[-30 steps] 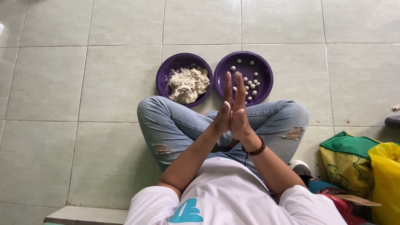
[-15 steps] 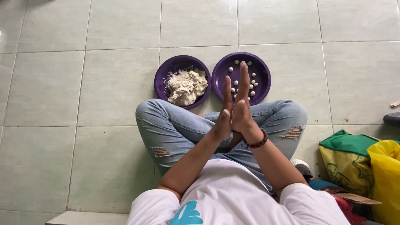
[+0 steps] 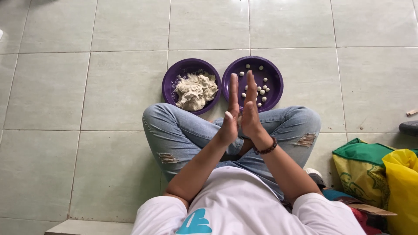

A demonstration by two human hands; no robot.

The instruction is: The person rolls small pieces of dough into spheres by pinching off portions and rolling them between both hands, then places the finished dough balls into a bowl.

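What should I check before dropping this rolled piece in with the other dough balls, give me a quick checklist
1. Piece between the palms: cannot tell; left hand and right hand are pressed flat together and hide it.
2. Piece rolled round: cannot tell, it is hidden.
3. Room in the right purple bowl: ok; the small dough balls are scattered with bare bottom between them.
4. Bowl within reach: ok; it sits on the floor just beyond the fingers.
5. Dough lump for more pieces: ok; plenty lies in the left purple bowl.
6. Bowls steady: ok; both rest flat on the tiled floor.
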